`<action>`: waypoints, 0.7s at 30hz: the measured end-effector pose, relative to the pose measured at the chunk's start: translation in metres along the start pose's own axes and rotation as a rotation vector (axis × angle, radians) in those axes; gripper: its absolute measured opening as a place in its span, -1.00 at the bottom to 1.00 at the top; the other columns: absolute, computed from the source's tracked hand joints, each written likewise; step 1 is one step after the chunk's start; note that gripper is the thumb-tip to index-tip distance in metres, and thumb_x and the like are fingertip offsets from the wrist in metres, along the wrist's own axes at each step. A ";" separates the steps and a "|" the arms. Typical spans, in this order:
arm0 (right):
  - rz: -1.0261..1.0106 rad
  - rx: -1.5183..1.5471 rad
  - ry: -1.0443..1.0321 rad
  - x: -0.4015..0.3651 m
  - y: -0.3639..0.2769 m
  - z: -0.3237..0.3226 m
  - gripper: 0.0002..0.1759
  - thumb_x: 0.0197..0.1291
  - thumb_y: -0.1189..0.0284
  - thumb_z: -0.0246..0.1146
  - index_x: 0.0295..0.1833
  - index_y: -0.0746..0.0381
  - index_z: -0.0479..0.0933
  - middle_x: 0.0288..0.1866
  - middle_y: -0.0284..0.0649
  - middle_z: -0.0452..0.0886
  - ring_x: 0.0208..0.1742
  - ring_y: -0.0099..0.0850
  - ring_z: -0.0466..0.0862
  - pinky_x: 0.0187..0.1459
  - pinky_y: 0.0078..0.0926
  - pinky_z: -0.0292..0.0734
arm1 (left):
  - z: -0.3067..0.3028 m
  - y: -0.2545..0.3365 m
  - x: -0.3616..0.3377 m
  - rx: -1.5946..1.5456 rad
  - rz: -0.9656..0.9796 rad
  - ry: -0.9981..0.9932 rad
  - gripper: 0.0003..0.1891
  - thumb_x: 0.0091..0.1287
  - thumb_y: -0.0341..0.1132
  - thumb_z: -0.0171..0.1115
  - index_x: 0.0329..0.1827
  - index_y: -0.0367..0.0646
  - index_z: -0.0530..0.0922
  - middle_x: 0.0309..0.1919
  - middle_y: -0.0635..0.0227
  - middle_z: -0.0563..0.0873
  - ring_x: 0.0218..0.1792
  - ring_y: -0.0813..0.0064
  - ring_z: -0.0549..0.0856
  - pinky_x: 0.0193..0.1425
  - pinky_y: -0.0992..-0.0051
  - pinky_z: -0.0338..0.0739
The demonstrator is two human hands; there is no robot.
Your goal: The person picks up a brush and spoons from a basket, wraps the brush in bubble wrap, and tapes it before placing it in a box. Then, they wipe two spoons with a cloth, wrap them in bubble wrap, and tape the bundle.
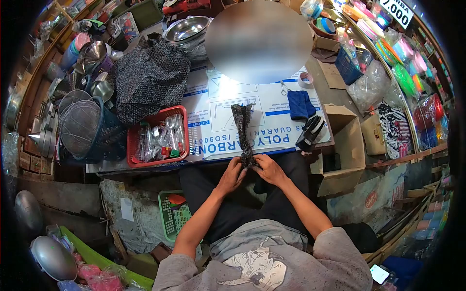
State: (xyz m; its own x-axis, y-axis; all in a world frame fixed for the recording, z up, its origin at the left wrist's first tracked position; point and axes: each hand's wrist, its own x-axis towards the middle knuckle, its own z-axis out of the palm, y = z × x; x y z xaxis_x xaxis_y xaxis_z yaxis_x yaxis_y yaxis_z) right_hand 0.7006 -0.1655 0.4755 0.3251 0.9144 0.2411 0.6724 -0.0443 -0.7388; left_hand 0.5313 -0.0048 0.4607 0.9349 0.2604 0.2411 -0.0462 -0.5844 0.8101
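I see left grip (pixel 232 175), right grip (pixel 270 169) clamped on 6 o'clock end of dark cloth strip (pixel 242 127); table (pixel 335 99) carries rest toward 12.

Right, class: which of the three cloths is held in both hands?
The narrow dark patterned strip, gripped at its near end; the big dark heap and the blue folded cloth lie untouched.

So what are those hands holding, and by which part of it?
The left hand and right hand both grip the near end of a dark patterned cloth strip.
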 end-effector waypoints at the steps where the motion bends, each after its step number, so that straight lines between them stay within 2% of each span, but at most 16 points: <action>1: 0.058 0.019 -0.008 0.002 0.002 0.003 -0.65 0.42 0.41 0.39 0.18 0.41 0.66 0.21 0.06 0.71 0.25 0.08 0.69 0.29 -0.11 0.63 | 0.002 -0.003 0.001 -0.003 -0.019 0.010 -0.71 0.55 -0.48 0.24 0.27 -0.37 0.55 0.22 -0.11 0.56 0.30 -0.13 0.59 0.41 0.14 0.51; 6: 0.167 -0.011 -0.034 0.011 0.008 0.017 -0.60 0.52 0.30 0.31 0.19 0.46 0.62 0.19 0.15 0.69 0.25 0.16 0.67 0.28 -0.07 0.61 | 0.017 -0.023 0.001 -0.009 -0.074 0.096 -0.75 0.64 -0.43 0.15 0.26 -0.37 0.55 0.14 -0.11 0.58 0.18 -0.08 0.64 0.25 0.17 0.56; 8: 0.227 0.056 0.025 0.013 0.018 0.032 -0.58 0.53 0.29 0.31 0.20 0.46 0.61 0.20 0.18 0.67 0.25 0.17 0.67 0.28 -0.07 0.61 | 0.024 -0.027 0.004 -0.107 -0.264 0.230 -0.75 0.68 -0.40 0.12 0.27 -0.36 0.56 0.06 -0.03 0.68 0.05 0.11 0.73 0.15 0.23 0.62; 9: 0.229 0.060 0.024 0.014 0.016 0.034 -0.58 0.53 0.29 0.31 0.20 0.46 0.61 0.20 0.18 0.67 0.25 0.17 0.67 0.28 -0.07 0.61 | 0.025 -0.026 0.005 -0.106 -0.268 0.228 -0.75 0.68 -0.40 0.12 0.27 -0.36 0.56 0.06 -0.03 0.68 0.05 0.11 0.73 0.15 0.23 0.62; 11: 0.309 0.123 0.110 0.017 0.010 0.038 -0.62 0.52 0.34 0.33 0.20 0.44 0.62 0.22 0.16 0.69 0.29 0.16 0.66 0.31 -0.07 0.59 | 0.025 -0.025 0.006 -0.176 -0.413 0.285 -0.75 0.70 -0.36 0.14 0.27 -0.34 0.58 -0.02 0.16 0.76 -0.06 0.38 0.75 0.06 0.35 0.65; 12: 0.310 0.124 0.110 0.020 0.005 0.038 -0.62 0.52 0.34 0.33 0.20 0.44 0.62 0.22 0.16 0.69 0.29 0.16 0.66 0.31 -0.07 0.59 | 0.026 -0.029 0.007 -0.175 -0.414 0.285 -0.75 0.70 -0.36 0.14 0.27 -0.34 0.58 -0.02 0.16 0.76 -0.06 0.38 0.75 0.06 0.35 0.65; 14: 0.196 0.141 0.214 0.022 -0.007 0.038 -0.66 0.48 0.41 0.35 0.21 0.42 0.63 0.26 0.11 0.69 0.34 0.15 0.64 0.37 -0.08 0.57 | 0.030 -0.037 0.006 -0.460 -0.505 0.335 -0.76 0.70 -0.36 0.16 0.26 -0.31 0.61 0.00 0.32 0.78 -0.03 0.53 0.72 0.07 0.45 0.63; 15: 0.200 0.141 0.212 0.023 -0.011 0.039 -0.66 0.48 0.41 0.35 0.21 0.42 0.63 0.26 0.11 0.69 0.34 0.15 0.64 0.37 -0.08 0.57 | 0.031 -0.040 0.004 -0.461 -0.508 0.334 -0.76 0.70 -0.36 0.16 0.26 -0.31 0.61 0.00 0.32 0.78 -0.03 0.53 0.72 0.07 0.45 0.63; 17: 0.096 0.096 0.218 0.028 -0.018 0.040 -0.68 0.45 0.46 0.37 0.21 0.41 0.63 0.30 0.09 0.68 0.37 0.13 0.63 0.41 -0.09 0.54 | 0.029 -0.048 0.000 -0.864 -0.700 0.370 -0.76 0.72 -0.36 0.12 0.24 -0.29 0.63 0.03 0.37 0.77 -0.03 0.56 0.71 0.07 0.50 0.61; 18: 0.082 0.101 0.187 0.027 -0.016 0.042 -0.67 0.47 0.44 0.36 0.21 0.42 0.63 0.33 0.12 0.66 0.37 0.13 0.63 0.41 -0.10 0.56 | 0.027 -0.048 -0.001 -0.864 -0.700 0.370 -0.76 0.72 -0.36 0.12 0.24 -0.29 0.63 0.03 0.37 0.77 -0.03 0.56 0.71 0.07 0.50 0.61; 21: 0.150 0.164 0.217 0.028 -0.017 0.056 -0.67 0.51 0.42 0.34 0.19 0.45 0.61 0.28 0.13 0.65 0.32 0.14 0.64 0.34 -0.13 0.59 | 0.019 -0.044 -0.001 -0.288 -0.365 0.483 -0.75 0.71 -0.30 0.19 0.16 -0.32 0.68 -0.10 0.34 0.73 -0.05 0.49 0.71 0.03 0.50 0.55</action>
State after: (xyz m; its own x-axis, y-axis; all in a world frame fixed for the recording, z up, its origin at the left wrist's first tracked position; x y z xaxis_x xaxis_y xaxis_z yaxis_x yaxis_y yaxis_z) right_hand 0.6612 -0.1163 0.4598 0.5584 0.7949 0.2374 0.4961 -0.0905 -0.8635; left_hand 0.5391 0.0062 0.4144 0.6487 0.7566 0.0824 0.0883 -0.1823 0.9793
